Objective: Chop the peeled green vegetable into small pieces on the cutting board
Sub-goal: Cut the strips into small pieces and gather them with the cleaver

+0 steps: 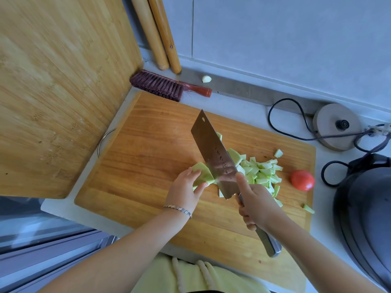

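Grey table [249, 115] runs along a pale wall, with a big bamboo board [59, 92] propped up at the left and a dark appliance [364, 208] at the right edge. Flat on the table lies the cutting board [148, 144], where all the work sits.

A broad cleaver [213, 153] stands edge-down across the board's right half. The right hand [258, 206] grips its handle, forefinger laid up the side of the blade. The left hand [184, 191] holds the uncut piece of peeled green vegetable [203, 174], fingers and thumb curled round it, just left of the blade and touching it. To the blade's right is the heap of cut pieces [262, 172], with a few strays farther out.

Most of the chopping looks done; one chunk remains. To cut it well, keep the left fingertips tucked back from the edge, feed the piece rightward in even steps, and bring the blade straight down so the bits match those in the heap.

A tomato [302, 180] rests near the board's right end, and a garlic clove [206, 79] lies by the wall.
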`<state>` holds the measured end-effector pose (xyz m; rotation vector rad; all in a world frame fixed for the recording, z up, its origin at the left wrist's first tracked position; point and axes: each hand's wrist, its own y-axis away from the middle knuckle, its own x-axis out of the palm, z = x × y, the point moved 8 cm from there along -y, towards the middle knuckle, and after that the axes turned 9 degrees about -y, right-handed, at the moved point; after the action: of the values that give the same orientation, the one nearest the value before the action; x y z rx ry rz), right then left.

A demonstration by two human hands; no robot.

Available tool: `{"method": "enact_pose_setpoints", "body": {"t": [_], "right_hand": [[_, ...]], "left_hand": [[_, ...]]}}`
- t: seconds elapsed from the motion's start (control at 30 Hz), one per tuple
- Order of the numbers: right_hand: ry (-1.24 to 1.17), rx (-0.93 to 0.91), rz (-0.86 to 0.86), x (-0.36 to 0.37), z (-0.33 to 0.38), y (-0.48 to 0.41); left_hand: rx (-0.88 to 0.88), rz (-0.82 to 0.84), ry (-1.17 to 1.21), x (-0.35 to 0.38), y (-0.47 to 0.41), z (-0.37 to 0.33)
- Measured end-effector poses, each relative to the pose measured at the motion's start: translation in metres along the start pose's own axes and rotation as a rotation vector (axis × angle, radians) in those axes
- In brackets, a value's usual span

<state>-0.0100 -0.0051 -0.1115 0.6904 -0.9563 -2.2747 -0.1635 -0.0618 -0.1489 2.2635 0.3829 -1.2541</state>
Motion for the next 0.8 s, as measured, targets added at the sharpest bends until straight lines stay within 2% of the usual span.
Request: {"method": "enact_pose_setpoints", "body": {"t": [0.33,0.6,0.8], "right_hand": [[0.047,0.072,0.000,0.004,-0.026,0.005],[0.121,-0.038,-0.055,0.031,-0.034,-0.025],[-0.137,0.063,-0.012,0.024,-0.041,-0.029]], "left_hand": [[0.013,0.003,0.008,0.001,-0.001,-0.001],[0.007,-0.016,0.048,0.000,0.000,-0.002],[0.017,-0.021,0.096,-0.003,0.001,0.001]]}}
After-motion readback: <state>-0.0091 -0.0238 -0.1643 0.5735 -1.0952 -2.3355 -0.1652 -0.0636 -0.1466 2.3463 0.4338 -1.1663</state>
